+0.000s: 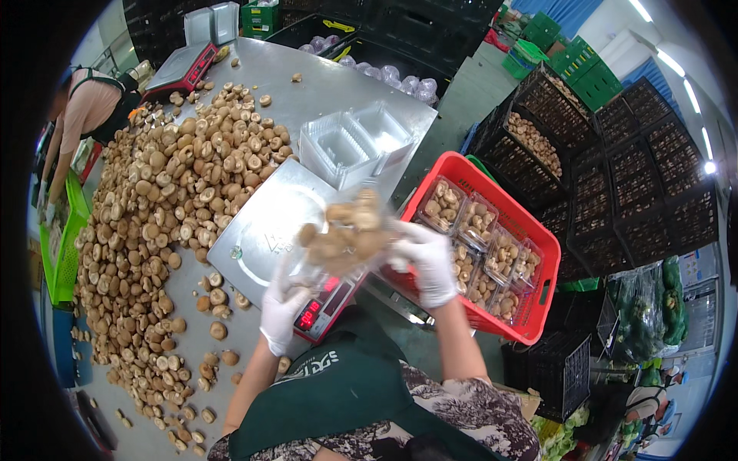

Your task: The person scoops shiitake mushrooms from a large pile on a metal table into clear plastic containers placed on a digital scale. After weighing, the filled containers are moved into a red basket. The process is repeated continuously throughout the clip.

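My left hand (282, 308) and my right hand (424, 259), both in white gloves, hold a clear plastic clamshell box of mushrooms (343, 239) from its two sides. The box is motion-blurred, above the right part of a digital scale's metal plate (262, 213). The scale's red front with a lit display lies beneath my hands. Left of the scale spreads a big heap of brown mushrooms (202, 155). Stacked empty clear clamshell boxes (340, 144) stand behind the scale. To the right, a red plastic crate (550, 259) holds several filled clear boxes (475, 222).
A second scale (181, 66) stands at the metal table's (323, 95) far left. Another person (95, 104) bends over a green crate (72, 242) at left. Black crates with wrapped produce (386, 57) adjoin the table's far edge; stacked black crates (640, 161) stand at right.
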{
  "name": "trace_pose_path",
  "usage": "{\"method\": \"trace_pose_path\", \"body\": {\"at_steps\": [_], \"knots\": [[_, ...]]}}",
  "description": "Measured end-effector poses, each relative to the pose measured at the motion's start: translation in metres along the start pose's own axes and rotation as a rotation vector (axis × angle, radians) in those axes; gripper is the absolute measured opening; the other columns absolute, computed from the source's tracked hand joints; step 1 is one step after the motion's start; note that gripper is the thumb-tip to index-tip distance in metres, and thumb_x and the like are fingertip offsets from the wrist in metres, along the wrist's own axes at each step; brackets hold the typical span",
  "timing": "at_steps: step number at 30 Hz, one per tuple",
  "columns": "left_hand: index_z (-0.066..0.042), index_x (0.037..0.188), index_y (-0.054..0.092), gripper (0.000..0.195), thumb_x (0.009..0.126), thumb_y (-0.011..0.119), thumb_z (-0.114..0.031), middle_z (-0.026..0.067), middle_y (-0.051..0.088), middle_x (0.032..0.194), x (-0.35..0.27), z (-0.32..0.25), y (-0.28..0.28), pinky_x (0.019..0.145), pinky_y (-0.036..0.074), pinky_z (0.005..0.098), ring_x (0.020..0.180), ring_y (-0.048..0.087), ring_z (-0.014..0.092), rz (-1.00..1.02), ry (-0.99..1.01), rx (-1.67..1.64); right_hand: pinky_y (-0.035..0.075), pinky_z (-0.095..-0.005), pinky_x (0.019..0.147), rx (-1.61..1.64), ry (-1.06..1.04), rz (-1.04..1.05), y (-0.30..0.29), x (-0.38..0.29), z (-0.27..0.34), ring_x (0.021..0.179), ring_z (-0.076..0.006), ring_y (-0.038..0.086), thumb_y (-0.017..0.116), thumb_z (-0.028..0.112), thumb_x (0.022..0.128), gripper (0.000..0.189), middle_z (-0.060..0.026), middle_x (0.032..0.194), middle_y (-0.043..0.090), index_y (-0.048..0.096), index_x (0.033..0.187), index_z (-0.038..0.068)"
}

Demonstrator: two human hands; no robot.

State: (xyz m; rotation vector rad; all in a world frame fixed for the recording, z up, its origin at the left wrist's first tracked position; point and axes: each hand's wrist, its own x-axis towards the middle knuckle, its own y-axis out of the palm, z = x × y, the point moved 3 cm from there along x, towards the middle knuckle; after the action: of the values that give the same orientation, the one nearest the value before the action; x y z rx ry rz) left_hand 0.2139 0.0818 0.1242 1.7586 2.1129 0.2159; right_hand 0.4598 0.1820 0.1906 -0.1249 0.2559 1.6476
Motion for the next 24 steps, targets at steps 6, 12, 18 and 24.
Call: {"method": "trace_pose_path", "body": {"at_steps": [6, 12, 18, 24], "knots": [[0.0, 0.12, 0.061, 0.034, 0.087, 0.058, 0.004, 0.0099, 0.062, 0.112, 0.004, -0.035, -0.072, 0.089, 0.049, 0.0309, 0.102, 0.061, 0.019, -0.321, 0.5, 0.621, 0.03, -0.0174, 0.043, 0.182, 0.041, -0.095, -0.208, 0.053, -0.024, 0.051, -0.0029, 0.043, 0.054, 0.012, 0.082, 0.025, 0.0017, 0.077, 0.063, 0.067, 0.1, 0.0], [-0.024, 0.127, 0.061, 0.046, 0.083, 0.068, -0.034, 0.0098, 0.045, 0.143, 0.013, -0.014, -0.261, 0.111, 0.023, 0.0543, 0.135, 0.034, 0.036, -0.79, 0.206, 1.573, 0.051, -0.0428, 0.065, -1.613, -0.213, -0.118, -0.352, 0.161, -0.185, 0.073, -0.0339, 0.066, 0.062, 0.015, 0.082, 0.018, -0.0194, 0.085, 0.069, 0.067, 0.092, 0.0], [-0.036, 0.141, 0.044, 0.059, 0.087, 0.061, -0.051, 0.0073, 0.016, 0.159, -0.057, -0.003, -0.314, 0.115, 0.008, 0.0605, 0.145, 0.01, 0.041, -0.862, -0.476, 1.561, 0.045, -0.0416, 0.062, -0.871, -0.53, -0.089, -0.056, 0.165, -0.04, 0.062, -0.0314, 0.056, 0.05, 0.014, 0.094, 0.024, -0.0173, 0.076, 0.059, 0.062, 0.086, -0.005], [-0.027, 0.123, 0.063, 0.044, 0.084, 0.064, -0.046, 0.0104, 0.045, 0.138, -0.089, 0.03, -0.273, 0.109, 0.027, 0.0603, 0.141, 0.023, 0.037, -0.808, -0.208, 1.615, 0.045, -0.0456, 0.074, -1.348, -0.972, -0.002, 0.123, 0.211, -0.028, 0.081, -0.0408, 0.057, 0.062, 0.018, 0.089, 0.022, -0.0231, 0.082, 0.058, 0.06, 0.083, -0.003]]}}
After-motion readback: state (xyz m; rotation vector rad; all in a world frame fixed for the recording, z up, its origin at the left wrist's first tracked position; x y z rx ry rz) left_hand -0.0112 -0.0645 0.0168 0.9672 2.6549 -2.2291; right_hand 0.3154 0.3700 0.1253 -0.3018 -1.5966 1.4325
